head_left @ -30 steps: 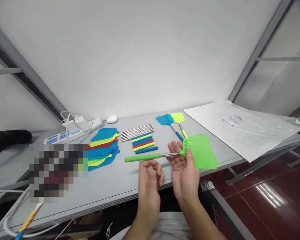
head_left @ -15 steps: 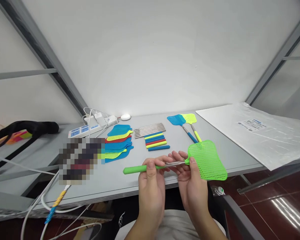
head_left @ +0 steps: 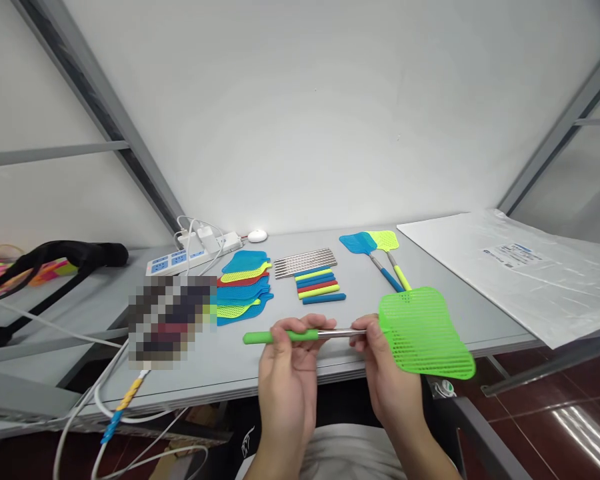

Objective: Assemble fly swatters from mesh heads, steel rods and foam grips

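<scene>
A green fly swatter [head_left: 425, 331] is held level above the table's front edge, its perforated head to the right. My left hand [head_left: 289, 360] is closed around its green handle [head_left: 257, 337]. The fingers of my right hand [head_left: 387, 363] pinch the metal rod where it meets the head. Behind my hands lie several coloured handle tubes [head_left: 320, 285], and farther back a row of metal rods [head_left: 305, 262]. Left of these is a stack of loose swatter heads [head_left: 245, 293] in blue, yellow and red. A blue fly swatter [head_left: 355, 243] and a yellow one [head_left: 385, 240] rest at the back right, partly overlapping.
A white wrapped package [head_left: 505, 267] covers the table's right side. At the back left stand a power strip [head_left: 167, 265] with plugs and a white mouse-shaped object [head_left: 257, 236]. White cables [head_left: 100, 393] hang over the left front edge. A pixelated patch hides part of the left side.
My hands have moved apart, the left one leftward along the handle. The swatter's head has shifted right and slightly down, and more of the metal rod shows. The view has moved slightly.
</scene>
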Tool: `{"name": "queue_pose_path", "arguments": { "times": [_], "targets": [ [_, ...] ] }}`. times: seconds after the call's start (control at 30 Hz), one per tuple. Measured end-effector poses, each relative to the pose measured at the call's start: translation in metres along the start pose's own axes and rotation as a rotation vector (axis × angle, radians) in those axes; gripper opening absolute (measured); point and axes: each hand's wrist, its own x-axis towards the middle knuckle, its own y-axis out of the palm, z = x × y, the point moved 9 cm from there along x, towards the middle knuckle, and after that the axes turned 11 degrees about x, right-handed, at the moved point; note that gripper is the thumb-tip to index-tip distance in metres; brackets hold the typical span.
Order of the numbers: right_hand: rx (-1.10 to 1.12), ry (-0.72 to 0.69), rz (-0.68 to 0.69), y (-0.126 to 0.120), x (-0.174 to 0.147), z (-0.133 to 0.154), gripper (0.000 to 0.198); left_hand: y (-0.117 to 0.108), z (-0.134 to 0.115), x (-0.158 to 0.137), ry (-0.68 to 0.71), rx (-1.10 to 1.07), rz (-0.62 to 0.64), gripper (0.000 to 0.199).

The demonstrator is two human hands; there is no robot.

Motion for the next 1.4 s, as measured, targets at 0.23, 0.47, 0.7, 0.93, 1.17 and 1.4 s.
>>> {"name": "queue_pose_path", "arguments": {
  "times": [0.23,0.47,0.7,0.93,1.17,1.4],
  "targets": [
    [0.083,-0.090,-0.072,-0.029,0.020,0.043,0.018,-0.039,-0.051,0.012,0.166,-0.028,-0.156,0.034],
    [0.120,0.023,-0.026,-0.021,0.014,0.028,0.019,-0.029,-0.027,0.007,0.084,-0.049,-0.167,0.035],
    [0.051,0.193,0.280,0.027,-0.017,-0.012,0.024,0.022,0.035,-0.025,-0.215,-0.019,0.057,0.028],
    [0.143,0.128,0.141,-0.006,0.004,0.009,0.027,-0.007,-0.005,-0.008,0.036,0.047,-0.049,0.029],
    [0.319,0.022,-0.161,-0.063,0.042,0.048,0.024,-0.023,-0.016,0.006,0.067,0.028,-0.147,0.030],
    [0.261,0.029,-0.130,-0.041,0.024,0.029,0.020,-0.007,0.013,-0.008,-0.026,-0.036,-0.135,0.029]
  ]
}}
